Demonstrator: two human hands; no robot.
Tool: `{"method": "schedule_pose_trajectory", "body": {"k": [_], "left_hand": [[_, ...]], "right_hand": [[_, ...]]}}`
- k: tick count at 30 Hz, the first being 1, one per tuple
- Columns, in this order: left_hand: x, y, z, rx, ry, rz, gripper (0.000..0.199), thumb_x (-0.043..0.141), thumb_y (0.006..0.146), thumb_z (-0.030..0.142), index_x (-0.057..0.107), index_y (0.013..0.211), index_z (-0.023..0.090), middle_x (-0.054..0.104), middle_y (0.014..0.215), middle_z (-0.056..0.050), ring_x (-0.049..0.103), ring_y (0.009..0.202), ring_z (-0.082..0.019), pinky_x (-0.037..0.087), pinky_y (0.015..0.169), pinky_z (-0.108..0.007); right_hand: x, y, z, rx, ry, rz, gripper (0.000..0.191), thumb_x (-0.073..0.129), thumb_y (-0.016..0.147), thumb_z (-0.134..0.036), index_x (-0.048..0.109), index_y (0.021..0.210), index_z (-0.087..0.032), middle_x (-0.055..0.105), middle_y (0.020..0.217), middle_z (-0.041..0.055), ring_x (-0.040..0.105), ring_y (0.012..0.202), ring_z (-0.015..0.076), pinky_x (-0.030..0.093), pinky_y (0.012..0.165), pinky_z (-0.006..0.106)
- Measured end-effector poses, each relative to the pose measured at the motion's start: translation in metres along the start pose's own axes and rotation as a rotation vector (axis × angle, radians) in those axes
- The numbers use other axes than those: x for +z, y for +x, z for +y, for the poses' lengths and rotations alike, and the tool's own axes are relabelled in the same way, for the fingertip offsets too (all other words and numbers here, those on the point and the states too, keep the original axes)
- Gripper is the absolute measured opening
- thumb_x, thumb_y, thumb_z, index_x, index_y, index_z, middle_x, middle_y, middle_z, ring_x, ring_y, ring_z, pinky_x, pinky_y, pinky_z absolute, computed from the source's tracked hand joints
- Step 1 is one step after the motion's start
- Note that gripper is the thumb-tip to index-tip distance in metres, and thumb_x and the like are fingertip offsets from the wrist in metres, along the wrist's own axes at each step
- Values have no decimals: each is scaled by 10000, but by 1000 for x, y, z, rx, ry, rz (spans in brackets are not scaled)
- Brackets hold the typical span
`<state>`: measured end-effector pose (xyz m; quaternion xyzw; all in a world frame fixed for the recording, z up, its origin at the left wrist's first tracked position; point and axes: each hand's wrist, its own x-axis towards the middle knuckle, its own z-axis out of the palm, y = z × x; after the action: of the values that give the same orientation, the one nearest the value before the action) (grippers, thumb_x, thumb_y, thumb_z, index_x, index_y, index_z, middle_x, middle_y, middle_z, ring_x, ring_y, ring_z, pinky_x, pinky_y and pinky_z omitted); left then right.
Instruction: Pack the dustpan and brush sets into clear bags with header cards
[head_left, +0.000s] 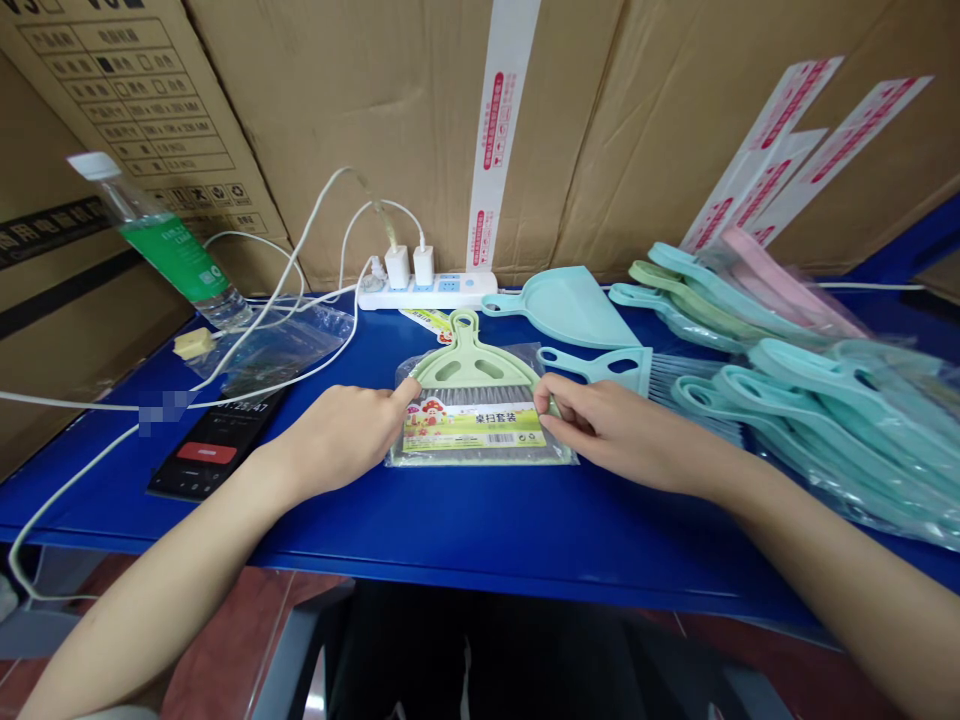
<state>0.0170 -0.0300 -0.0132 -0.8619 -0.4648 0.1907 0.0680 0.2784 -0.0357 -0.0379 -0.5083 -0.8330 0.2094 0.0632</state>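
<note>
In front of me lies a light green dustpan and brush set [465, 372] in a clear plastic bag, its handle pointing away from me. A printed paper label [474, 425] with mushroom pictures shows across the bristles. My left hand [356, 425] grips the bag's left edge between thumb and fingers. At the right edge, my right hand [607, 420] pinches the bag with curled fingers. Just beyond that hand are a loose blue dustpan [574, 305] and a blue brush [600, 368], both unwrapped.
Several bagged dustpan sets [840, 410] are piled at right. A power strip [431, 290] with chargers and white cables stands against the cardboard boxes [405, 90]. On the left are a phone [214, 445], a tilted water bottle [169, 250] and a yellowish block [193, 343].
</note>
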Motion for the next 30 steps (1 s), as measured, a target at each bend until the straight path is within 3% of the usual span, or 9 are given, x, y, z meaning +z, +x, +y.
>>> {"method": "schedule_pose_trajectory", "body": {"k": [20, 30], "left_hand": [[1, 2, 0, -11, -38, -7, 286, 308, 965, 183, 462, 1202, 143, 724, 815, -96, 717, 773, -310, 518, 653, -392], [1, 2, -1, -8, -28, 0, 275, 313, 964, 190, 464, 1190, 145, 725, 822, -94, 718, 777, -287, 510, 652, -362]], "right_hand": [[1, 1, 1, -12, 0, 12, 73, 363, 912, -259, 404, 855, -239, 481, 559, -46, 434, 509, 148, 281, 521, 281], [1, 1, 2, -3, -1, 5, 72, 366, 917, -257, 407, 861, -239, 486, 564, -45, 434, 513, 152, 276, 524, 284]]}}
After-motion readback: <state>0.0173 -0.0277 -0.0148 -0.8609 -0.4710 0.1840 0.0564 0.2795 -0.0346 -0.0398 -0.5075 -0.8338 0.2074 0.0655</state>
